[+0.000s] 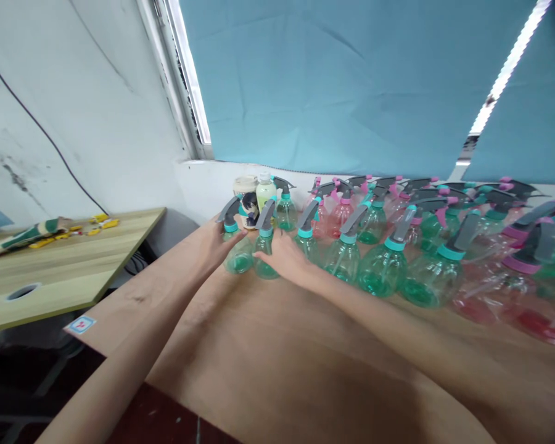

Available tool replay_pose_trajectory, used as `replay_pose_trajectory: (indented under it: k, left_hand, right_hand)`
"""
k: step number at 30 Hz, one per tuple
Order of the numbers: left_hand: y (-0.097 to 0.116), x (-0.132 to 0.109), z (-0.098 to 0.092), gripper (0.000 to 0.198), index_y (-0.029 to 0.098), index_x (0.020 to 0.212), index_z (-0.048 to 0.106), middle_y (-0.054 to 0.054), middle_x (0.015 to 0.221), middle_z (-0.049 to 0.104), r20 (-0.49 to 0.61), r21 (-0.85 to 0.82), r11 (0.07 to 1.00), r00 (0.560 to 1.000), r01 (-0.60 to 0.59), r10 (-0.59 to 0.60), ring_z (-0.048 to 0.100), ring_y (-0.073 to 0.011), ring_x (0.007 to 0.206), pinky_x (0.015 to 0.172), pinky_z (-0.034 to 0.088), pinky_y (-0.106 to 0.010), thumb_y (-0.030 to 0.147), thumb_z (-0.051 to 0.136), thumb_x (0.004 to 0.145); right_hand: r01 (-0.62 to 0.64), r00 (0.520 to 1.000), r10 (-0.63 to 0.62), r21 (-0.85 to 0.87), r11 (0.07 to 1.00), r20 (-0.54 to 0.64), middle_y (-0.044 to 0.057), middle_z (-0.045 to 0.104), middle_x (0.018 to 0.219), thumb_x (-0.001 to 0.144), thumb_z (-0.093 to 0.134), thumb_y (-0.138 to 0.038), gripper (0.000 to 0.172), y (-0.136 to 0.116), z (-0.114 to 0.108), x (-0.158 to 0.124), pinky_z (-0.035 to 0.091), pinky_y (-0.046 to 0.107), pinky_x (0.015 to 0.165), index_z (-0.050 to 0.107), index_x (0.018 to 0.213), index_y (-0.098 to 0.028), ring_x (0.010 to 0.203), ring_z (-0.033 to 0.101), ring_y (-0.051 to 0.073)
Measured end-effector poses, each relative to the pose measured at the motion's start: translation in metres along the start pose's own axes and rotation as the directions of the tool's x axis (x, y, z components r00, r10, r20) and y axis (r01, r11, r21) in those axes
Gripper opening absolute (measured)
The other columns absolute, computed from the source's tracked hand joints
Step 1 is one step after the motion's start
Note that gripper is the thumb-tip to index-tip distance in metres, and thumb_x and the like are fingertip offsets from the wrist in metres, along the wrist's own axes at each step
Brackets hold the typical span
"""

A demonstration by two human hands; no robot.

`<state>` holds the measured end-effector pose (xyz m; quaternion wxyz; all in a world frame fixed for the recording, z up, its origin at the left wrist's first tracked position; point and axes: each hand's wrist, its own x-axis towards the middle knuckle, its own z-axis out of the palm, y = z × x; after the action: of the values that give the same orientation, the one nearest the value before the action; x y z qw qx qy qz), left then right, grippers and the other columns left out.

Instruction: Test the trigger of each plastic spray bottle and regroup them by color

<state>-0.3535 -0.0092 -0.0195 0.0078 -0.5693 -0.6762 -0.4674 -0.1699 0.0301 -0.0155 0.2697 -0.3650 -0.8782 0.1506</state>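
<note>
Seen from the head camera, with clock directions taken from the middle of the view, two bare arms reach up from the lower edge across a brown tabletop (268, 351) toward clear spray bottles. The left hand (215, 243), at nine o'clock, is partly open, its thumb parted from the fingers and reaching across the upper part of the leftmost green bottle (239, 260), which stands upright near the centre toward eight o'clock; some fingers are hidden, so I cannot tell whether it grips. The right hand (287, 254), just below centre at five o'clock, is loosely curved, thumb spread toward the second green bottle (264, 269), which stands upright between the two hands, close beside the first; I cannot tell how firmly, if at all, it is held. Both bottles have teal collars and grey triggers. Just above them, toward eleven o'clock, are a lidded cup (248, 202) with a cartoon figure and a pale green bottle (264, 191) with a white cap. From the right hand toward three and four o'clock runs a front row of green spray bottles (383, 271), ending in pink spray bottles (546, 311), with more of both colours crowded behind. A blue curtain (314, 92) fills twelve to two o'clock. At nine o'clock, a separate wooden desk (69, 271) bears yellow tools (104, 225); at eight, a small sticker (82, 324) marks the tabletop's corner.
</note>
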Motion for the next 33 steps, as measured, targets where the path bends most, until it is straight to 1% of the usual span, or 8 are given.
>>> replay_pose_trajectory:
  k: [6, 9, 11, 15, 18, 25, 29, 33]
  left_hand:
    - [0.026, -0.048, -0.022, 0.058, 0.017, 0.123, 0.047, -0.016, 0.134, 0.051, -0.191, 0.009, 0.998, 0.980, 0.061, -0.058, 0.047, -0.0315, 0.126, 0.104, 0.037, -0.046, 0.051, 0.062, 0.078]
    - [0.046, -0.084, -0.031, 0.044, 0.020, 0.118, 0.049, -0.013, 0.127, 0.056, -0.239, -0.017, 0.997, 0.968, 0.076, -0.078, 0.054, -0.0289, 0.118, 0.100, 0.042, -0.047, 0.050, 0.053, 0.086]
    - [0.061, -0.103, -0.029, 0.036, 0.022, 0.111, 0.053, -0.009, 0.118, 0.061, -0.140, -0.098, 0.995, 0.989, 0.032, -0.046, 0.058, -0.0275, 0.113, 0.098, 0.045, -0.046, 0.048, 0.055, 0.086]
    - [0.098, -0.120, -0.005, 0.053, 0.025, 0.128, 0.043, -0.009, 0.132, 0.053, 0.254, -0.245, 0.968, 0.959, -0.061, 0.125, 0.053, -0.0293, 0.119, 0.103, 0.041, -0.050, 0.043, 0.062, 0.082]
    - [0.128, -0.121, 0.020, 0.071, 0.026, 0.136, 0.036, -0.010, 0.136, 0.051, 0.375, -0.309, 0.948, 0.906, -0.077, 0.196, 0.051, -0.0314, 0.121, 0.100, 0.044, -0.049, 0.041, 0.070, 0.075]
    - [0.188, -0.118, 0.061, 0.037, 0.027, 0.119, 0.054, -0.003, 0.118, 0.064, 0.412, -0.506, 0.861, 0.864, -0.046, 0.289, 0.060, -0.0222, 0.108, 0.093, 0.049, -0.036, 0.029, 0.063, 0.082]
    - [0.202, -0.116, 0.082, 0.032, 0.023, 0.114, 0.056, -0.002, 0.100, 0.065, 0.488, -0.508, 0.862, 0.823, -0.004, 0.291, 0.063, -0.0203, 0.095, 0.088, 0.050, -0.037, 0.019, 0.056, 0.082]
    - [0.213, -0.116, 0.104, 0.032, 0.020, 0.112, 0.055, -0.003, 0.105, 0.062, 0.469, -0.561, 0.827, 0.828, 0.013, 0.306, 0.060, -0.0193, 0.096, 0.094, 0.047, -0.039, 0.016, 0.055, 0.080]
  right_hand:
    - [0.111, 0.992, -0.111, -0.003, 0.994, 0.057, 0.024, 0.058, 0.114, 0.083, 0.059, -0.052, 0.066, 0.003, -0.010, -0.031, 0.051, 0.044, 0.074, 0.044, 0.126, -0.004, 0.096, 0.063, 0.036]
    - [0.147, 0.986, -0.146, -0.008, 0.989, 0.080, 0.022, 0.058, 0.111, 0.081, 0.057, -0.059, 0.069, 0.006, -0.020, -0.061, 0.052, 0.043, 0.068, 0.048, 0.122, -0.004, 0.087, 0.065, 0.035]
    - [0.166, 0.983, -0.164, -0.007, 0.986, 0.086, 0.019, 0.057, 0.110, 0.079, 0.056, -0.062, 0.070, 0.008, -0.028, -0.082, 0.052, 0.043, 0.069, 0.049, 0.122, -0.007, 0.087, 0.064, 0.033]
    - [0.158, 0.984, -0.152, -0.064, 0.985, 0.089, 0.016, 0.057, 0.106, 0.077, 0.059, -0.061, 0.063, 0.015, -0.046, -0.118, 0.052, 0.046, 0.068, 0.054, 0.114, -0.011, 0.086, 0.062, 0.031]
    - [0.147, 0.987, -0.143, -0.054, 0.988, 0.069, 0.013, 0.058, 0.103, 0.074, 0.064, -0.058, 0.060, 0.023, -0.059, -0.137, 0.052, 0.046, 0.072, 0.054, 0.114, -0.014, 0.094, 0.058, 0.031]
    - [0.202, 0.975, -0.212, 0.132, 0.970, 0.067, 0.010, 0.057, 0.116, 0.077, 0.066, -0.049, 0.049, 0.046, -0.086, -0.162, 0.051, 0.041, 0.083, 0.056, 0.115, -0.020, 0.104, 0.056, 0.027]
    - [0.113, 0.991, -0.120, 0.111, 0.987, 0.061, 0.012, 0.062, 0.106, 0.076, 0.065, -0.053, 0.049, 0.066, -0.093, -0.172, 0.051, 0.041, 0.082, 0.060, 0.106, -0.015, 0.096, 0.061, 0.028]
    - [0.068, 0.997, -0.075, 0.168, 0.983, 0.037, 0.014, 0.060, 0.109, 0.070, 0.071, -0.055, 0.061, 0.089, -0.099, -0.181, 0.051, 0.042, 0.084, 0.056, 0.112, -0.012, 0.099, 0.060, 0.028]
